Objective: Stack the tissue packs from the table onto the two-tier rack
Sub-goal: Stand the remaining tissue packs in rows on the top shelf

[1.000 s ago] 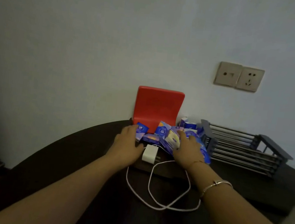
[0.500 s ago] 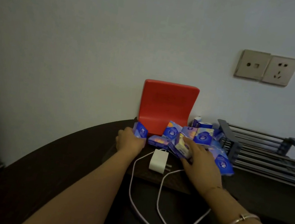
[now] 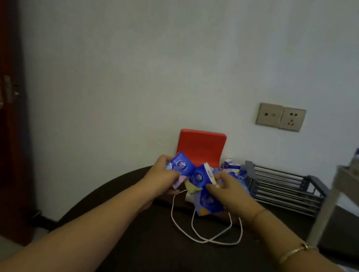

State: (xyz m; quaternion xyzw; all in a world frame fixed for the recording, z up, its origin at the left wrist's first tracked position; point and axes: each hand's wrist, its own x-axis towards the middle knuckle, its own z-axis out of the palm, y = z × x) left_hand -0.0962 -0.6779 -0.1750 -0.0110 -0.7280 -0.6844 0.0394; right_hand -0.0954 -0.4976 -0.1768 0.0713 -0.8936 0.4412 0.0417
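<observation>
Blue tissue packs fill both hands above the dark table point(image 3: 156, 259). The left hand point(image 3: 163, 176) curls around one pack point(image 3: 181, 165), its printed face tilted up, and the right hand point(image 3: 231, 189) grips a clump of packs point(image 3: 201, 177) just beside it, one pack point(image 3: 207, 202) hanging below the fingers. Under the two grips a white cable point(image 3: 203, 236) loops across the table. Behind them stands a red plastic piece point(image 3: 201, 147), with more packs point(image 3: 230, 167) to its right. Further right of the grips sits the grey wire rack point(image 3: 281, 189).
</observation>
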